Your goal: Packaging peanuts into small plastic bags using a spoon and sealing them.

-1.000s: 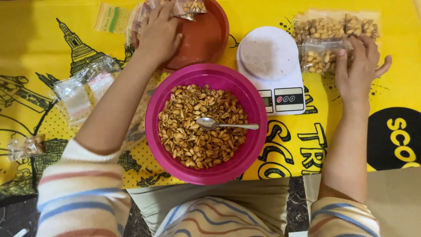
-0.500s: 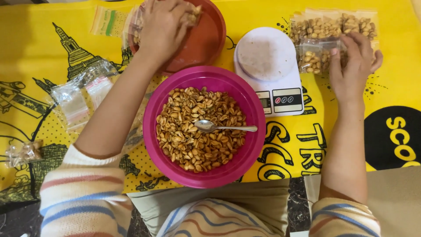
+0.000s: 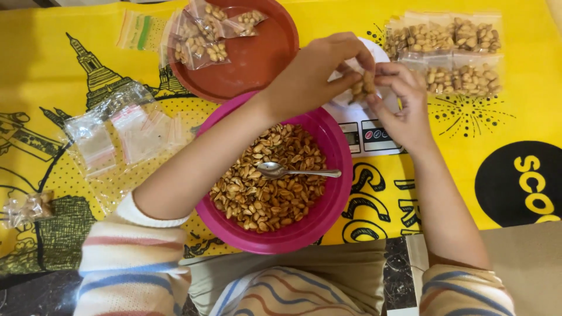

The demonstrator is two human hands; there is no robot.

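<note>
Your left hand [image 3: 313, 73] and right hand [image 3: 401, 102] both pinch the small clear peanut-filled bag [image 3: 364, 86] above the white kitchen scale [image 3: 374, 126]; keep it level.

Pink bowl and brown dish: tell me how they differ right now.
The pink bowl is deep and filled with loose peanuts, a metal spoon lying on top; the brown dish is shallow and holds only a few small sealed bags of peanuts at its far-left edge. The bowl sits nearest the person, the dish behind it, farther away. The left forearm crosses the bowl; nothing covers the dish. Both are round and rest on the yellow printed cloth.
</note>
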